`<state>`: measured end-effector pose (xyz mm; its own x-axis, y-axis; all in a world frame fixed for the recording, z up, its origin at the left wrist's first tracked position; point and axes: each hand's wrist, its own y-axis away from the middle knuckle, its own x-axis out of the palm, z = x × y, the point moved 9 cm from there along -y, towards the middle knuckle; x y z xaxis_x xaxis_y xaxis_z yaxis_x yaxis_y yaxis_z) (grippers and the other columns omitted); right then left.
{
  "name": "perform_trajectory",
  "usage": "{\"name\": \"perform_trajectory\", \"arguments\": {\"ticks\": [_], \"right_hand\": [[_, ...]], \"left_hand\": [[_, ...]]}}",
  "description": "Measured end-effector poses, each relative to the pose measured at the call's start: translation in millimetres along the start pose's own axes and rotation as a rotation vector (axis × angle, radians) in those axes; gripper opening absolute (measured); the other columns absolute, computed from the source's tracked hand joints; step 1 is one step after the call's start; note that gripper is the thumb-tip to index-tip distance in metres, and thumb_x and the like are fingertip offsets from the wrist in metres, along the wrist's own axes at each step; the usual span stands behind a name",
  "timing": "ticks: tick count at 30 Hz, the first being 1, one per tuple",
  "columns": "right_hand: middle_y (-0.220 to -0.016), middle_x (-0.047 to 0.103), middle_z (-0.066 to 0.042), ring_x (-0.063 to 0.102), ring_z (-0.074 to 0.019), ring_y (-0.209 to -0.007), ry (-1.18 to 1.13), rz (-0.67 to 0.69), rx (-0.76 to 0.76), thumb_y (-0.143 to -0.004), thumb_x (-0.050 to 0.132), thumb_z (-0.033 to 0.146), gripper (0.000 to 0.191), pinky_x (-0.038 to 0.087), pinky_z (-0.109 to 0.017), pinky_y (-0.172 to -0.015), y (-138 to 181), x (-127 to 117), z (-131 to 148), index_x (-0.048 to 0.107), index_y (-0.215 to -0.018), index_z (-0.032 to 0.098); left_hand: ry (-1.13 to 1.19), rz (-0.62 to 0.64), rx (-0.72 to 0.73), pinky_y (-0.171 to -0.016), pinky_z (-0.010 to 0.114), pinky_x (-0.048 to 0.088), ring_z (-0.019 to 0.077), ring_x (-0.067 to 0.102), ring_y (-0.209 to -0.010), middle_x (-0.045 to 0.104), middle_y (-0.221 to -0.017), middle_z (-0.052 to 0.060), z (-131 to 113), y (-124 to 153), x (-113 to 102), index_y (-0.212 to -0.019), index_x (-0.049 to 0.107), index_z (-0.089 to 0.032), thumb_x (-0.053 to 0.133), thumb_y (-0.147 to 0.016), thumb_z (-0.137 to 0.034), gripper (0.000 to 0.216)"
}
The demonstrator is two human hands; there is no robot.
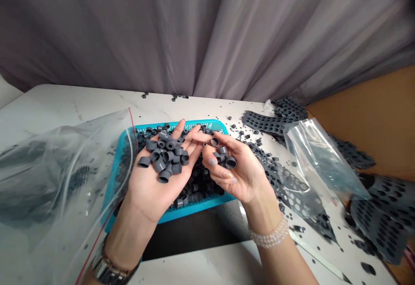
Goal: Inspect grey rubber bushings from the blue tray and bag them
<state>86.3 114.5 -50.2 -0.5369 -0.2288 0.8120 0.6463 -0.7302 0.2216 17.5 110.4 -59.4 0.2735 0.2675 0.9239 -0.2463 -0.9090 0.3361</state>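
My left hand (147, 194) is palm up above a turquoise plastic basket (112, 181), fingers stretched out, carrying a heap of small dark grey caps (167, 157). Beside it my right hand (241, 168) has its fingers curled around several similar caps (223, 157). One ring-like cap (215, 142) sits at the fingertips of that hand, close to the left fingers. More caps (194, 194) fill the basket under both hands. The hands hide part of the basket's contents.
A large clear zip bag (65, 168) with dark pieces inside lies at left, overlapping the basket. Perforated grey sheets (269, 123) and another clear bag (324, 159) lie at right. Scraps dot the white table (81, 103). A white-handled tool (320, 257) is front right. Grey curtain (194, 30) hangs behind.
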Motion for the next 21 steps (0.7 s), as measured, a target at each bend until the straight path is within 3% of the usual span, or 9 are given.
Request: {"name": "perform_trajectory", "arguments": {"ticks": [5, 12, 17, 21], "right_hand": [[-0.051, 0.053, -0.001, 0.036, -0.0022, -0.031, 0.013, 0.016, 0.041, -0.095, 0.018, 0.032, 0.056, 0.029, -0.008, -0.026, 1, 0, -4, 0.056, -0.061, 0.011], [-0.045, 0.048, 0.001, 0.033, -0.0011, -0.029, -0.019, 0.048, 0.065, -0.096, 0.013, 0.033, 0.063, 0.024, -0.008, -0.026, 3, 4, -6, 0.058, -0.058, 0.009], [-0.059, 0.061, -0.003, 0.042, -0.0043, -0.032, 0.026, -0.034, -0.02, -0.093, 0.022, 0.034, 0.049, 0.02, -0.013, -0.026, 0, -2, 2, 0.062, -0.075, 0.011], [-0.062, 0.06, -0.002, 0.044, -0.0057, -0.038, 0.246, -0.156, -0.147, -0.089, 0.04, 0.04, 0.039, 0.017, -0.016, -0.031, -2, -10, 8, 0.059, -0.066, 0.014]], "left_hand": [[0.011, 0.009, -0.006, -0.094, 0.036, 0.049, 0.0249, 0.052, -0.122, 0.05, -0.137, 0.017, 1, 1, 0, -0.139, 0.038, -0.017, 0.03, -0.093, -0.032, 0.049], [0.01, 0.008, 0.013, -0.093, 0.037, 0.048, 0.0261, 0.051, -0.123, 0.05, -0.137, 0.019, 0, 2, 2, -0.14, 0.035, -0.016, 0.027, -0.094, -0.03, 0.049], [0.002, 0.019, 0.014, -0.093, 0.036, 0.048, 0.0261, 0.051, -0.123, 0.05, -0.137, 0.017, -1, 4, 3, -0.14, 0.036, -0.018, 0.027, -0.094, -0.032, 0.049], [-0.01, 0.041, 0.018, -0.097, 0.037, 0.045, 0.0258, 0.048, -0.126, 0.05, -0.138, 0.015, -3, 5, 4, -0.138, 0.039, -0.019, 0.028, -0.094, -0.032, 0.047]]}}
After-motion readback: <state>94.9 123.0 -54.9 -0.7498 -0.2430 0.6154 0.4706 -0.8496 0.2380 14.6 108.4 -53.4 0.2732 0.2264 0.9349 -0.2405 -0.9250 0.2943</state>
